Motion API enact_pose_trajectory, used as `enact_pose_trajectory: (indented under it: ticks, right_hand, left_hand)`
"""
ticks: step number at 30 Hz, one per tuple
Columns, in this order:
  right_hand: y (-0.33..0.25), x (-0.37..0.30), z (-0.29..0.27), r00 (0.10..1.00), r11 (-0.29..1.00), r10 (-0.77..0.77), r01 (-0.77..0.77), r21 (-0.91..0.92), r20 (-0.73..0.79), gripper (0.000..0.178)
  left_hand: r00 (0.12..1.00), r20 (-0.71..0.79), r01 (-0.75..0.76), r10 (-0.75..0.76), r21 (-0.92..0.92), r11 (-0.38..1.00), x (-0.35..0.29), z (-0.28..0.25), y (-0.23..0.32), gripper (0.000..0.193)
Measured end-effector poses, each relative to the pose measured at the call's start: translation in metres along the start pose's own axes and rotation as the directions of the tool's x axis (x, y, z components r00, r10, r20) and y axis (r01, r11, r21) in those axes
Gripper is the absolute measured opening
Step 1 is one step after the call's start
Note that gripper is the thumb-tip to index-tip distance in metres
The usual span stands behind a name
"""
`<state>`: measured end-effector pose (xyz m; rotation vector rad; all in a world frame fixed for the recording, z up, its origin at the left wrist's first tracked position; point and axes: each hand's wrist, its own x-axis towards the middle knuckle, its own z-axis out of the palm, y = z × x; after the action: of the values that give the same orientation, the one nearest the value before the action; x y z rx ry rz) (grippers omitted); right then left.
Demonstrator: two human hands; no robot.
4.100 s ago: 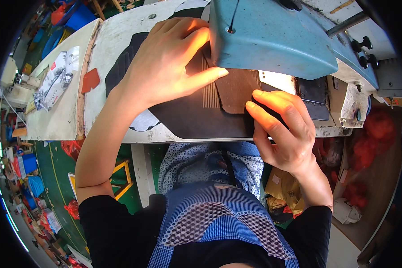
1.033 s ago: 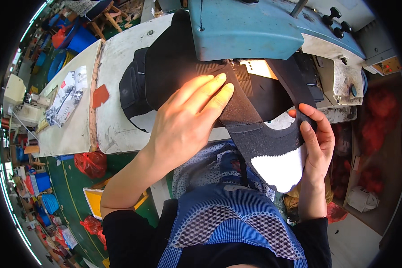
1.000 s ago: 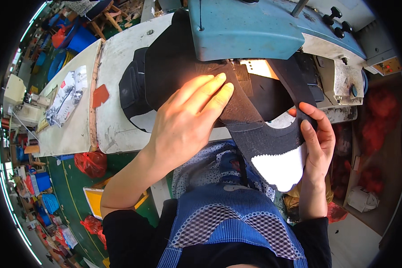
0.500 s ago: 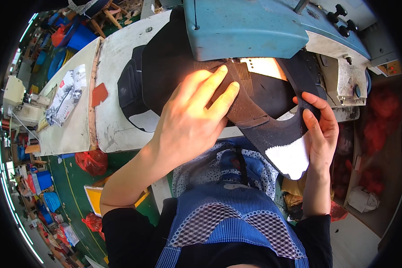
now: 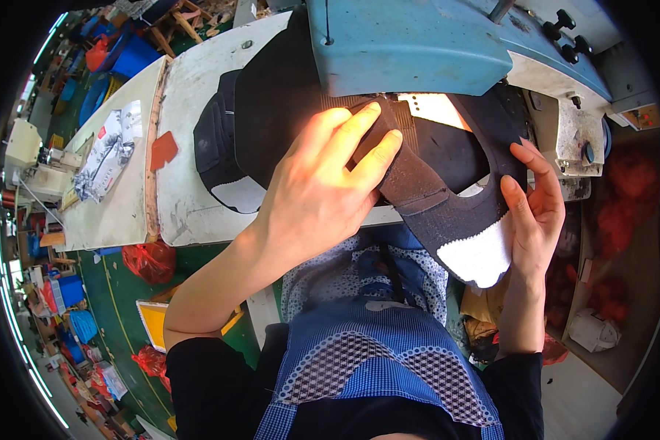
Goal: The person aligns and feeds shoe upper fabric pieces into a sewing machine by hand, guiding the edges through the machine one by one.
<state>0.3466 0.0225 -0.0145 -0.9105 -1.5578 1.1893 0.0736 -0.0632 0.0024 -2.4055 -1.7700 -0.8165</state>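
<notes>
A dark, horseshoe-shaped shoe upper [image 5: 447, 198] with brown and black parts and a white, jagged-edged patch lies under the head of a blue machine [image 5: 411, 51]. My left hand [image 5: 326, 172] is on its brown side, fingertips pressing it down close to a lit spot beneath the head; its thumb is hidden. On the other side, my right hand [image 5: 532, 198] holds the black edge between thumb and fingers. The white end hangs past the table's front edge. Just left of the machine, more dark pieces [image 5: 220, 147] with a white patch lie stacked.
On the pale worktable [image 5: 191, 95] lies a small brown-red scrap [image 5: 164, 152]. A printed white packet [image 5: 110, 154] rests farther left. Red plastic bags [image 5: 150, 262] and a yellow-sided tray [image 5: 154, 326] are below at the left. Black knobs [image 5: 565, 37] stick out at the machine's upper right.
The fingers of my right hand have loosened a little and shifted slightly right along the edge. My left hand has moved only slightly with the shoe upper.
</notes>
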Motion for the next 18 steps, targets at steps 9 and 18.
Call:
enact_pose_trajectory:
  ticks: [9,18]
  right_hand:
    - [0.0,0.012,-0.002,0.998,0.997,-0.06,0.061,-0.055,0.014,0.039]
    - [-0.019,0.014,-0.012,0.995,0.957,-0.09,0.097,-0.274,0.039,0.034]
  left_hand:
    - [1.0,0.003,0.002,-0.002,0.014,1.0,-0.001,0.002,0.001,0.066]
    - [1.0,-0.01,-0.012,0.011,-0.113,0.993,0.0,-0.007,-0.01,0.044]
